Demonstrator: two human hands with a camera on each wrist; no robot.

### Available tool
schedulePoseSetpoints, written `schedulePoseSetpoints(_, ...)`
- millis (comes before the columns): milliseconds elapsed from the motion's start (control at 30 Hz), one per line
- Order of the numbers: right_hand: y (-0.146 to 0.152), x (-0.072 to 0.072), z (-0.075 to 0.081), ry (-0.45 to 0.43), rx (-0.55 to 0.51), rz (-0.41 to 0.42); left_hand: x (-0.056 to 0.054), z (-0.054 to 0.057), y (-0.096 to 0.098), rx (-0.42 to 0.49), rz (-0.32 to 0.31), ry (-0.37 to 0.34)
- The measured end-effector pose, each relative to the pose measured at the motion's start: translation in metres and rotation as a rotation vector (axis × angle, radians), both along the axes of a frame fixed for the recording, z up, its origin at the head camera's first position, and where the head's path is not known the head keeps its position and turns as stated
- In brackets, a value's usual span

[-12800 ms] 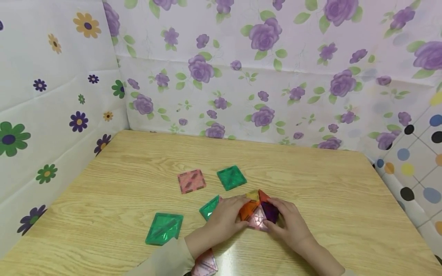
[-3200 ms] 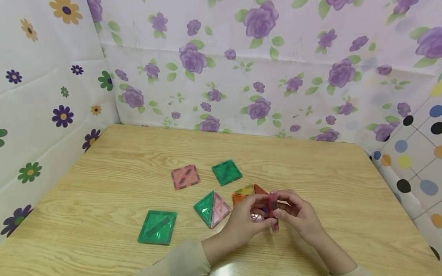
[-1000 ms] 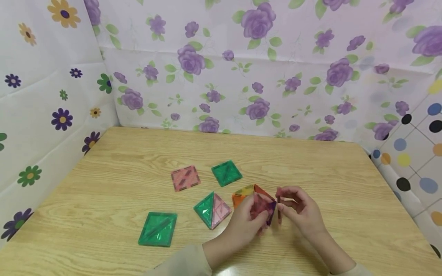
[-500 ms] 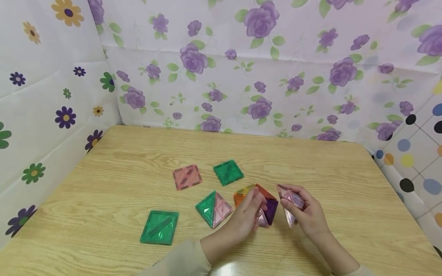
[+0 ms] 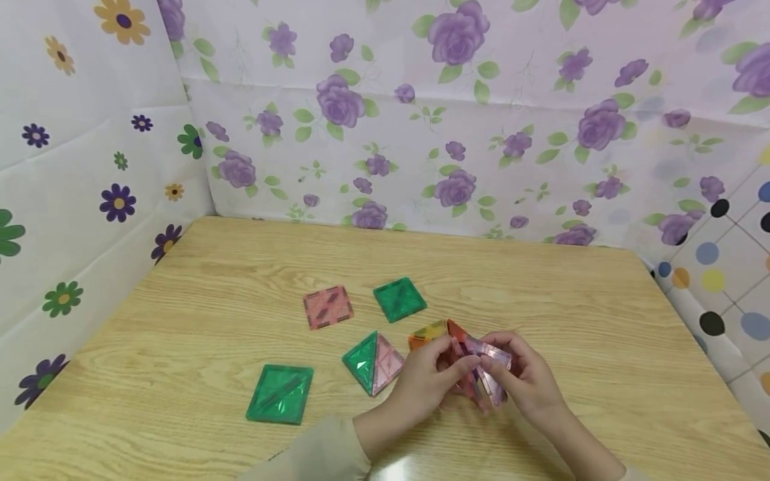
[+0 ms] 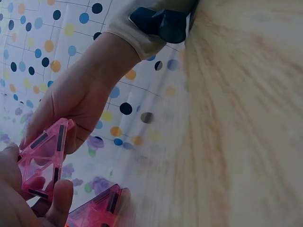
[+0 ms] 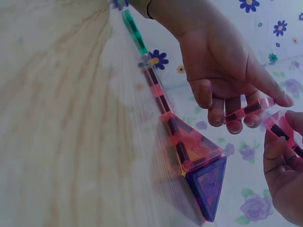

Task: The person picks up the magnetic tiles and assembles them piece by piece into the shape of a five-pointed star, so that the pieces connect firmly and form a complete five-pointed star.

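Note:
My left hand [image 5: 424,377] pinches a pink triangular magnetic tile [image 7: 251,109], seen edge-on in the right wrist view. My right hand [image 5: 526,374] grips another pink triangular tile [image 5: 496,381], tilted, its edge close to the first. In the left wrist view a pink triangular tile [image 6: 57,142] shows its dark edge magnets between the hands. Behind them on the table stands a small raised shape of joined tiles: yellow [image 5: 430,331], red [image 5: 455,329], and a purple tile [image 7: 208,187] leaning up at its side. The hands hide much of this shape in the head view.
On the wooden table [image 5: 210,321] left of the hands lie a green-and-pink square of two triangles [image 5: 388,364] and a green square [image 5: 279,394]. Farther back are a pink square [image 5: 327,307] and another green square [image 5: 400,299]. Patterned cloths [image 5: 271,67] rise behind and beside the table.
Pink tiles have left the table front. The hands took them up together, then drew them apart; over the last half second my right hand brought its tile back left to the other.

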State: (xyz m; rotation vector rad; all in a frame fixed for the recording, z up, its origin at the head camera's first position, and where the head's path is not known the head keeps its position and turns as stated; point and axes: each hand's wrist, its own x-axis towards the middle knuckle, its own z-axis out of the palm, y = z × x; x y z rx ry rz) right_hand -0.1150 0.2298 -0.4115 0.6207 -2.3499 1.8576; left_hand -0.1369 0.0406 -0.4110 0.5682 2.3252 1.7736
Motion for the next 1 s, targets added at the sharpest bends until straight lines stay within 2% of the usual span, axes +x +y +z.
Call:
schedulePoseSetpoints(100,-0.002,0.001,0.001,0.006,0.009,-0.013,0.0,0.0,0.001,-0.06,0.039,0.062)
schedulePoseSetpoints(167,-0.002,0.002,0.001,0.015,0.016,-0.021,0.0,0.0,0.001,-0.078,0.039,0.097)
schedulePoseSetpoints(267,-0.001,0.001,0.002,0.004,0.03,-0.039,-0.001,-0.001,0.001,-0.096,-0.002,0.129)
schedulePoseSetpoints(400,0.003,-0.001,0.003,-0.063,0.023,-0.017,-0.004,0.001,-0.003,-0.13,-0.079,0.156)
schedulePoseSetpoints(467,0.006,-0.004,0.002,-0.111,-0.005,0.028,-0.006,0.002,-0.005,-0.101,-0.118,0.129)
schedulePoseSetpoints(600,0.011,-0.007,0.0,-0.207,-0.094,0.147,-0.009,0.005,-0.007,0.05,-0.175,-0.005)
schedulePoseSetpoints(700,0.012,-0.007,0.0,-0.228,-0.115,0.171,-0.009,0.006,-0.007,0.14,-0.193,-0.084)
schedulePoseSetpoints(800,0.01,-0.006,0.001,-0.146,-0.038,0.116,-0.011,0.007,-0.007,0.166,-0.212,-0.124)
schedulePoseSetpoints(1000,0.005,-0.006,0.002,0.037,0.18,-0.066,-0.013,0.011,-0.008,0.155,-0.212,-0.199)
